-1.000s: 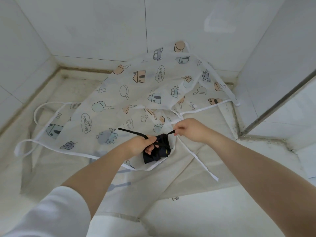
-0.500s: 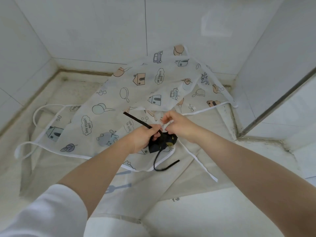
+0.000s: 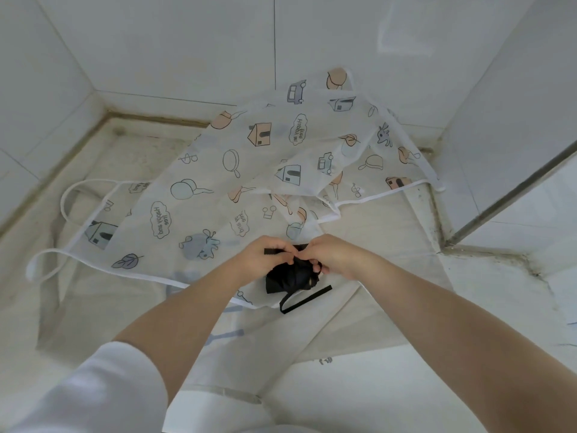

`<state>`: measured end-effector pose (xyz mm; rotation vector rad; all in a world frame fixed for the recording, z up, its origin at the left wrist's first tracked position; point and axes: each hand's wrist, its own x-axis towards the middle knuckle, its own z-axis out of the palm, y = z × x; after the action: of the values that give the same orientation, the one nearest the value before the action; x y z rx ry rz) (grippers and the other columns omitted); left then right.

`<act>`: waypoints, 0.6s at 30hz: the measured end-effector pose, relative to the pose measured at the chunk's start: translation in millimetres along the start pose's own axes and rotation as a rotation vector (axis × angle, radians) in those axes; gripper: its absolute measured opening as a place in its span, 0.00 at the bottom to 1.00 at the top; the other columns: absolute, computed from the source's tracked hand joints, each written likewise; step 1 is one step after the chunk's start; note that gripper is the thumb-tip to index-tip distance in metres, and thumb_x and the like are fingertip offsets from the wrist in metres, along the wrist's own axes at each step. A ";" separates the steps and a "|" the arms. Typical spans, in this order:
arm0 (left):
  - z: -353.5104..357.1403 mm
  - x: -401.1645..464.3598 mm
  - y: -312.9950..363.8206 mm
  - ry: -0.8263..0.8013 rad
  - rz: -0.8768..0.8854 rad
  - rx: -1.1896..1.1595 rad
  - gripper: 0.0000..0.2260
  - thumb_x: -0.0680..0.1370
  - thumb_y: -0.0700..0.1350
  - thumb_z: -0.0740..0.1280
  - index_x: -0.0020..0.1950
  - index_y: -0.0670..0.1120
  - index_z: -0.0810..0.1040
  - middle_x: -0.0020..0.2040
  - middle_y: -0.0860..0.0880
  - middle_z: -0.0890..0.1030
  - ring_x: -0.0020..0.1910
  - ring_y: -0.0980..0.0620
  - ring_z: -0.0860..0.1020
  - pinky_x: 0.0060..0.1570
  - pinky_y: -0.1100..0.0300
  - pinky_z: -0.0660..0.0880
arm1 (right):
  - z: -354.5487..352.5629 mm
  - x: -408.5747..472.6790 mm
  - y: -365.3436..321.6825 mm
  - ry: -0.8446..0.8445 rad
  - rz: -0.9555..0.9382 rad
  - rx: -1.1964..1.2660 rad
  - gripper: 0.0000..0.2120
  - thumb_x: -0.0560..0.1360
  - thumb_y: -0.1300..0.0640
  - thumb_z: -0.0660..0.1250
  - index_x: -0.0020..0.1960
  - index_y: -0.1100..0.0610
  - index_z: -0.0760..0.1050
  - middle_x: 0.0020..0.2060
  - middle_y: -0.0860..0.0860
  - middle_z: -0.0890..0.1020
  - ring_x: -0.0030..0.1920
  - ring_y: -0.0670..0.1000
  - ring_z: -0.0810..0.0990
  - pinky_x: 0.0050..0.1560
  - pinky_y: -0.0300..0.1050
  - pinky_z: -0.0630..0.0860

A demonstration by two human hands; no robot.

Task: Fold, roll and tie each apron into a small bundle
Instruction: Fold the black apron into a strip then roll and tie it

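**Currently: both hands on the black bundle**

Presently, the small black rolled fabric apron bundle (image 3: 292,278) sits near the centre of the scene, on top of the near edge of the white translucent printed apron (image 3: 218,189), which is spread flat across the pale cloth-covered surface (image 3: 390,310). The left hand (image 3: 265,257) has its fingers curled and pinches a flat black tie strap (image 3: 274,251) at the bundle's far-left side. The right hand (image 3: 332,257) meets it fingertip to fingertip, fingers curled round the bundle's far-right top. A second black strap end (image 3: 307,300) trails loose from the bundle's near side. White tiled walls (image 3: 187,42) enclose the far side.
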<state>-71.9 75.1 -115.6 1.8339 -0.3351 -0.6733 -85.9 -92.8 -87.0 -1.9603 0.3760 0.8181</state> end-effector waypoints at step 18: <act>0.8 -3.3 -5.1 0.103 -0.009 -0.352 0.10 0.80 0.37 0.61 0.53 0.44 0.81 0.47 0.51 0.83 0.46 0.57 0.79 0.50 0.64 0.77 | 3.0 19.7 -24.2 0.136 -0.027 0.354 0.06 0.79 0.52 0.62 0.44 0.51 0.75 0.41 0.49 0.76 0.40 0.48 0.72 0.34 0.38 0.63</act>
<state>-75.5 78.0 -119.6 1.5275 -0.1302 -0.5998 -59.1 -76.6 -85.6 -1.6877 0.5350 0.5582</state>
